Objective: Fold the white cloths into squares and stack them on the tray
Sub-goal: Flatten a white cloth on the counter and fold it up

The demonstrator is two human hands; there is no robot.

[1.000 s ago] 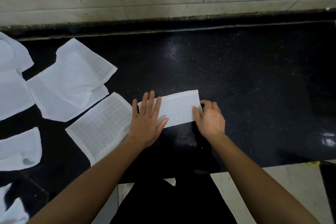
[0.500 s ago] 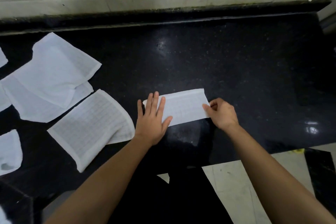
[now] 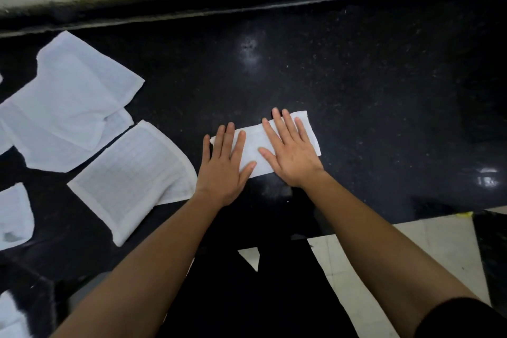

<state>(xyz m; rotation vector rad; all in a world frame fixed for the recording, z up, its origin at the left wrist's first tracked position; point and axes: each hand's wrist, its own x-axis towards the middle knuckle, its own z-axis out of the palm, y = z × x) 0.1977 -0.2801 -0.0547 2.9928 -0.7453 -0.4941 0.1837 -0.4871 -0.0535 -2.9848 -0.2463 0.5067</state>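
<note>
Cloth strip (image 3: pixel 252 140) is being flattened under left hand (image 3: pixel 222 170) and right hand (image 3: pixel 293 156), fingers straight, gripping nothing; next, likely folding 3 o'clock end toward 9.

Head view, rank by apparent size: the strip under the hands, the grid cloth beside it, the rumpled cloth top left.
1-2. Rumpled cloth and grid cloth: look alike, no ranking.
3. Strip, partly covered.

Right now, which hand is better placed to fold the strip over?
Right, likely: the right hand lies flat by the bare right end of the strip, while the left hand pins the left end.
</note>
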